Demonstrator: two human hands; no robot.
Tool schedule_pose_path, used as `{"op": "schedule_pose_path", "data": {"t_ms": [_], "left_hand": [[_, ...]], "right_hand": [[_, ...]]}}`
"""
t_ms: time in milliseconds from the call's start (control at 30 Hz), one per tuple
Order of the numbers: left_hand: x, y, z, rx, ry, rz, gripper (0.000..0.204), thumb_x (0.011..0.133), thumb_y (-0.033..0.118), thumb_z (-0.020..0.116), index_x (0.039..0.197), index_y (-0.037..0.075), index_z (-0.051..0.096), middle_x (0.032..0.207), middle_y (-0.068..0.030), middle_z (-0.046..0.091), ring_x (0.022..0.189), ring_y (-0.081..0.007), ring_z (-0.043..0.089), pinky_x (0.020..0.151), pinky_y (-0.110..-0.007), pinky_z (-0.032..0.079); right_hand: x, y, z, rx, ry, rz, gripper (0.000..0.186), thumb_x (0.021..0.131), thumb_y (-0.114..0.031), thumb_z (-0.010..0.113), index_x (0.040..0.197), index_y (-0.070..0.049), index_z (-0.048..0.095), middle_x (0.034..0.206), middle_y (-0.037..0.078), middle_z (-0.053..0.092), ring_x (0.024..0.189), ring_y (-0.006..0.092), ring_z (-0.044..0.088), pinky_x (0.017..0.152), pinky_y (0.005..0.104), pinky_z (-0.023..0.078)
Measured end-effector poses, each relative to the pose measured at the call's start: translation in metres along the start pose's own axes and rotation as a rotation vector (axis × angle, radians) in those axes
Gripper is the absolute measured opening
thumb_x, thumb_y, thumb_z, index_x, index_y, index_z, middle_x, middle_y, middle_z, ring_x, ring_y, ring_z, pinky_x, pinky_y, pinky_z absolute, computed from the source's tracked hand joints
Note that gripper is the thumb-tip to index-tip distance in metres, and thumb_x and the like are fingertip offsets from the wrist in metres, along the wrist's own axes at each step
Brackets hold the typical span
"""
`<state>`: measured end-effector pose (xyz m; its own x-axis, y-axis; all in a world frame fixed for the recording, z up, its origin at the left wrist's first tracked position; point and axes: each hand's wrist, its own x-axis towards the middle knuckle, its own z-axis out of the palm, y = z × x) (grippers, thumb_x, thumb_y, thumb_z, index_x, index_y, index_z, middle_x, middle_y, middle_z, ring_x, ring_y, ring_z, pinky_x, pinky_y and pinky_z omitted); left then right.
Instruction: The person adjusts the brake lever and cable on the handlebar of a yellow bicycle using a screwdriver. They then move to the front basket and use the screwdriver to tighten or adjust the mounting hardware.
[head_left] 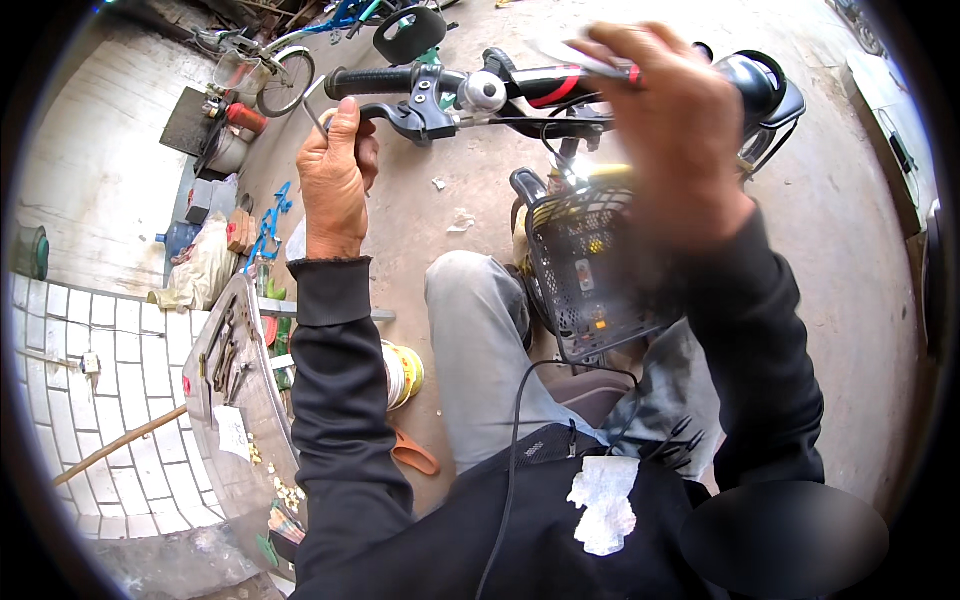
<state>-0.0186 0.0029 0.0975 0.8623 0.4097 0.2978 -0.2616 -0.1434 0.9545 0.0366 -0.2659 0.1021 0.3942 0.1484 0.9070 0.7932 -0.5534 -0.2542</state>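
Note:
A small bicycle's handlebar (545,88) crosses the upper middle, with a silver bell (482,92) and a black rubber grip (370,82) on its left part. My left hand (338,180) is closed at the outer end of the black brake lever (390,118), thumb up; a thin grey metal strip (316,118) shows beside the thumb. Over the bar's right part, my right hand (680,120) is smeared by motion. Its fingers are bent around a pale, blurred thing whose kind I cannot tell. Below the bar hangs a black mesh basket (572,265), partly behind that hand.
My knees flank the basket. At left stands a table (215,420) with several metal tools, and a white-and-yellow bucket (402,375) beside my left leg. An orange slipper (415,453) lies on the floor. Another bicycle (285,80) stands at the far left. Torn white paper (605,505) rests on my lap.

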Motion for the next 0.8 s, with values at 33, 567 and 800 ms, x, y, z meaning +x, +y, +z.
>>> {"op": "schedule_pose_path", "data": {"t_ms": [33, 567, 800], "left_hand": [[0.001, 0.000, -0.002, -0.046, 0.003, -0.014, 0.028, 0.090, 0.030, 0.058, 0.076, 0.006, 0.056, 0.057, 0.0034, 0.047, 0.044, -0.0035, 0.040, 0.036, -0.018, 0.024], [0.007, -0.010, 0.018, -0.261, 0.150, -0.121, 0.037, 0.088, 0.043, 0.056, 0.070, 0.011, 0.051, 0.052, 0.0014, 0.044, 0.038, -0.0072, 0.031, 0.038, -0.021, 0.024], [-0.024, -0.025, 0.036, -0.348, -0.016, -0.123, 0.047, 0.088, 0.053, 0.050, 0.077, 0.008, 0.055, 0.059, -0.0004, 0.050, 0.040, -0.0079, 0.032, 0.038, -0.022, 0.023]], "right_hand": [[-0.004, 0.006, -0.012, -0.020, 0.028, 0.038, 0.015, 0.078, -0.016, 0.068, 0.089, -0.006, 0.066, 0.076, 0.010, 0.062, 0.064, 0.0243, 0.062, 0.054, 0.0324, 0.047], [-0.160, 0.022, -0.055, -0.009, -0.218, 0.674, 0.013, 0.079, -0.009, 0.067, 0.090, -0.004, 0.063, 0.075, 0.010, 0.059, 0.063, 0.0239, 0.058, 0.058, 0.0303, 0.044], [-0.173, 0.018, -0.052, -0.172, -0.402, 0.481, 0.013, 0.073, -0.012, 0.070, 0.081, -0.009, 0.061, 0.069, 0.007, 0.056, 0.063, 0.0260, 0.057, 0.054, 0.0354, 0.043]]}}
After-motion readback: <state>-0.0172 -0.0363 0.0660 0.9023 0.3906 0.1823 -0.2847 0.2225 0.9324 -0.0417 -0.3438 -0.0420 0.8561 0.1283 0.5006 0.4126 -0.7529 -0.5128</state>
